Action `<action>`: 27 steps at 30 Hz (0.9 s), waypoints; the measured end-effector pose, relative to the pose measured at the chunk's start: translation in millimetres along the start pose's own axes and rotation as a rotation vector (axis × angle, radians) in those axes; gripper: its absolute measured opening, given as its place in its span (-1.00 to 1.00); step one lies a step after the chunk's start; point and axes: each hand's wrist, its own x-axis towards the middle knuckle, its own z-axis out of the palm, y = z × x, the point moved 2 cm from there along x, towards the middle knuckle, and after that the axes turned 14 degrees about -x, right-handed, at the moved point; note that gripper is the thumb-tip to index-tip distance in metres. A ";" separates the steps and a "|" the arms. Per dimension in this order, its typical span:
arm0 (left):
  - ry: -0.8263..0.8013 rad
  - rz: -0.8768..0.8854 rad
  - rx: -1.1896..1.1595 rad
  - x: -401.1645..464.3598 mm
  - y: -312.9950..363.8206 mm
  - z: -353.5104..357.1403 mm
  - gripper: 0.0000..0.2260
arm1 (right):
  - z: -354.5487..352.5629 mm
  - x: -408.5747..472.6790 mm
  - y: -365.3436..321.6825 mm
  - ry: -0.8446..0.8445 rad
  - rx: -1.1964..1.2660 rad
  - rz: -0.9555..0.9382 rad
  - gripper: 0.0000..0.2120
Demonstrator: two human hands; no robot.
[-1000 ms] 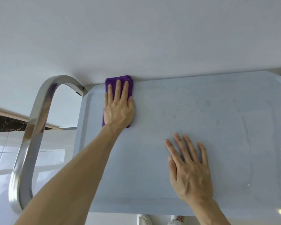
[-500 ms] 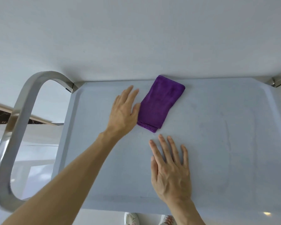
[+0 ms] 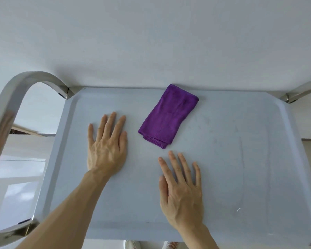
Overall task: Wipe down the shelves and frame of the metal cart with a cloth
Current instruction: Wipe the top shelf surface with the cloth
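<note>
While both hands (image 3: 107,150) lie flat, cloth (image 3: 168,116) rests untouched on shelf (image 3: 232,159).

Your cloth (image 3: 168,116) lies on the shelf (image 3: 241,159) near its far edge, your left hand (image 3: 107,148) flat to its left, right hand (image 3: 181,193) before it.

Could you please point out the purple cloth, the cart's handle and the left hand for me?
Cloth (image 3: 168,116): head view, middle of the folded fabric.
Handle (image 3: 36,77): head view, top bend of the metal bar.
Left hand (image 3: 107,150): head view, back of the hand.
</note>
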 end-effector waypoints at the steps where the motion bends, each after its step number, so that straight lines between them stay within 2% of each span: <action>1: -0.001 -0.003 0.000 -0.1 0.1 0.0 -0.55 | -3.5 4.6 0.4 0.012 0.018 0.019 -0.61; 4: 0.002 -0.006 0.013 -0.8 -0.8 -0.5 -0.56 | -18.4 37.2 0.5 0.095 0.141 0.081 -0.72; 7: 0.005 -0.003 0.011 0.6 -1.7 1.0 -0.57 | -30.8 102.2 -1.0 0.196 0.259 0.153 -0.72; 8: 0.010 -0.001 0.013 1.0 -2.1 1.3 -0.57 | -31.5 127.4 -3.5 0.177 0.272 0.182 -0.67; 10: 0.011 0.003 0.022 1.2 -2.7 1.7 -0.57 | -22.9 170.7 -12.8 0.023 0.230 0.234 -0.54; 12: 0.012 0.003 0.026 1.5 -2.8 2.1 -0.57 | -5.6 191.8 -22.7 -0.126 0.081 0.273 -0.43; 14: 0.012 0.003 0.027 1.8 -2.7 1.6 -0.58 | 9.3 191.3 -30.7 -0.155 -0.062 0.241 -0.41; 16: 0.007 0.004 0.019 1.7 -1.6 -0.2 -0.57 | 15.2 186.2 -27.0 -0.112 -0.119 0.178 -0.45; 19: -0.016 -0.007 -0.001 1.1 1.8 -3.7 -0.56 | 10.1 180.5 9.0 -0.080 -0.116 0.027 -0.50; 21: -0.018 -0.017 -0.011 0.8 4.5 -5.9 -0.54 | 4.9 175.2 51.6 -0.084 -0.144 -0.008 -0.52; 25: -0.013 -0.015 -0.002 1.4 5.4 -4.9 -0.54 | -5.7 172.1 144.8 -0.124 -0.184 0.250 -0.42; 27: -0.006 -0.015 0.002 2.4 4.2 -4.5 -0.54 | -4.3 180.7 155.5 -0.175 -0.192 0.381 -0.35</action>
